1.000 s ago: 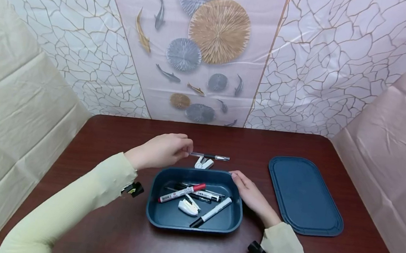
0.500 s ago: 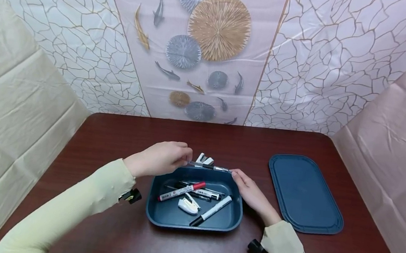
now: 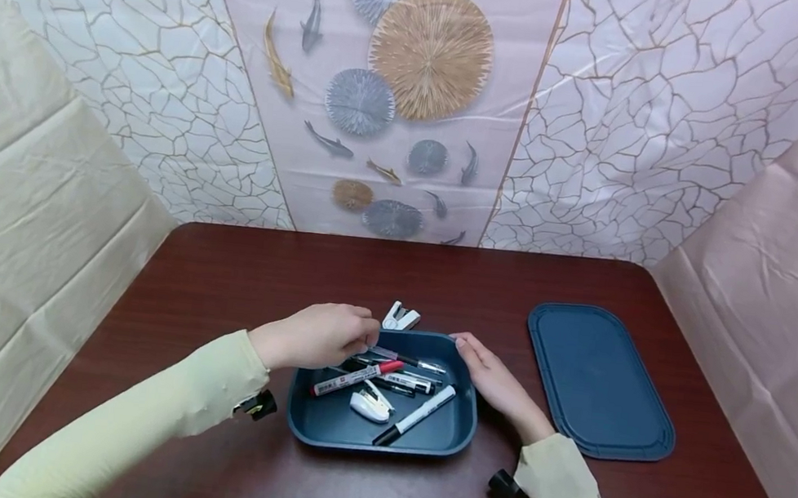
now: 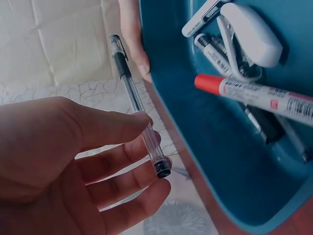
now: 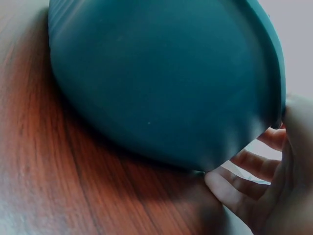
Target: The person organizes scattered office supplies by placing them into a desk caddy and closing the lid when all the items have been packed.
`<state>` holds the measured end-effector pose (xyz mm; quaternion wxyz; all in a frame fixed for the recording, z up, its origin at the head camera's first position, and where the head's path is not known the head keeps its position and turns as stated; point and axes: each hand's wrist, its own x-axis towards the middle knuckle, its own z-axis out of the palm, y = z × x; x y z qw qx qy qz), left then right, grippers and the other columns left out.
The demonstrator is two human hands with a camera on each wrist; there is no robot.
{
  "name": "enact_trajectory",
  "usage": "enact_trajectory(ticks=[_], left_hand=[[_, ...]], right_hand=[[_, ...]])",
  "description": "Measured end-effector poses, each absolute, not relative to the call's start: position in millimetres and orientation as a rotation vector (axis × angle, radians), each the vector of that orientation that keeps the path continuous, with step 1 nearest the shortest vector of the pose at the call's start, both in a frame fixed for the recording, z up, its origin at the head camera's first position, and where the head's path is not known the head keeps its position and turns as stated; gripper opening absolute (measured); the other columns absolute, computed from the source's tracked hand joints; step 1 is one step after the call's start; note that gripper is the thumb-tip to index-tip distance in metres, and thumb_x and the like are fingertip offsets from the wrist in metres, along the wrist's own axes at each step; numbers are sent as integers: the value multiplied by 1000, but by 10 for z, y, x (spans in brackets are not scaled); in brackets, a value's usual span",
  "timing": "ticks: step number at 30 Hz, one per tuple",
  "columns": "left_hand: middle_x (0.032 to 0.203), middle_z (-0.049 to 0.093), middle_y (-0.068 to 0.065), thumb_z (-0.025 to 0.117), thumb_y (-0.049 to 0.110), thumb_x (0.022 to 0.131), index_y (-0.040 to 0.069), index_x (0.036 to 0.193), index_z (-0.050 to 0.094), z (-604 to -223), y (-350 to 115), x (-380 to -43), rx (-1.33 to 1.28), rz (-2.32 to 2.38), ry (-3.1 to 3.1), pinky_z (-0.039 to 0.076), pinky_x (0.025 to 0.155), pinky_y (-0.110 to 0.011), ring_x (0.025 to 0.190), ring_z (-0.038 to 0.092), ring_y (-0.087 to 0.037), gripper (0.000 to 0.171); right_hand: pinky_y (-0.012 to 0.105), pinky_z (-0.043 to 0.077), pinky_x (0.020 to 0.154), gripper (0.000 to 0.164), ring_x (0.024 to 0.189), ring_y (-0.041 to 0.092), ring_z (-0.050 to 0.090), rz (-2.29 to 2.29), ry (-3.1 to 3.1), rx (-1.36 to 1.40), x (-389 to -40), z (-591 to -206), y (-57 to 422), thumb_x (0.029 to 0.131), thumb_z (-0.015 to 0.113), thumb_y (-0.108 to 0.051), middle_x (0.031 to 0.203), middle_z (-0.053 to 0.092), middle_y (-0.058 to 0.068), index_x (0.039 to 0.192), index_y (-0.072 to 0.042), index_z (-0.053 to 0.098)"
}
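My left hand (image 3: 333,336) pinches a clear gel pen (image 4: 139,105) with a black grip between thumb and fingers. In the head view, the pen slants over the back part of a dark blue plastic box (image 3: 376,449). My right hand (image 3: 491,379) holds the box at its far right corner, fingers against the outer wall and thumb by the rim. Inside the box lie a red marker (image 3: 357,379), a white marker with a black cap (image 3: 415,415), a white mini stapler (image 3: 371,405) and several dark pens and markers, partly overlapping.
Just behind the box, another small white stapler (image 3: 402,317) sits on the dark red wooden table (image 3: 235,263). To the right lies a flat blue lid (image 3: 601,383). A patterned cloth (image 3: 432,55) hangs behind the table, with plain cloth at both sides.
My left hand has brought the gel pen from behind the box, past the small stapler, forward and over the box's inside. My right hand stays on the box corner.
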<state>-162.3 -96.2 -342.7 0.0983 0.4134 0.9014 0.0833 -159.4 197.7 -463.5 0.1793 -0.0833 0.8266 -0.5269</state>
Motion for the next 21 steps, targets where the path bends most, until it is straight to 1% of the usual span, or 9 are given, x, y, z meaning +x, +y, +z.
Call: enact_trajectory(ticks=[3, 7, 10, 16, 21], left_hand=[[97, 65, -1, 66, 9, 97, 13, 104, 71, -3478, -946, -1596, 1239, 235, 2645, 55, 77, -30, 79, 59, -11, 10], [95, 66, -1, 65, 8, 97, 11, 104, 71, -3554, -943, -1562, 1247, 234, 2614, 55, 75, -29, 78, 58, -10, 10], [92, 64, 0, 65, 9, 98, 12, 104, 71, -3609, -945, -1526, 1240, 231, 2597, 53, 71, -27, 75, 57, -10, 9], [89, 62, 3, 66, 12, 98, 12, 104, 72, -3708, -939, -1444, 1250, 226, 2555, 51, 70, -24, 74, 54, -9, 9], [88, 60, 4, 67, 10, 97, 13, 101, 71, -3760, -921, -1405, 1258, 231, 2537, 49, 69, -25, 73, 52, -9, 7]], right_hand=[[56, 30, 113, 56, 139, 32, 42, -1487, 2338, -232, -1595, -4636, 1978, 109, 31, -50, 147, 49, 14, 146, -11, 47], [56, 30, 113, 56, 139, 32, 41, -1494, 2332, -232, -1595, -4636, 1985, 109, 31, -50, 148, 48, 14, 147, -11, 46], [56, 30, 113, 57, 139, 32, 42, -1506, 2329, -230, -1582, -4633, 1983, 109, 32, -50, 148, 49, 14, 148, -11, 45], [56, 31, 113, 56, 138, 31, 42, -1537, 2311, -225, -1550, -4638, 1966, 109, 32, -49, 147, 49, 13, 148, -11, 45], [55, 31, 112, 55, 137, 30, 43, -1524, 2330, -234, -1565, -4636, 1973, 109, 31, -50, 146, 50, 12, 146, -12, 47]])
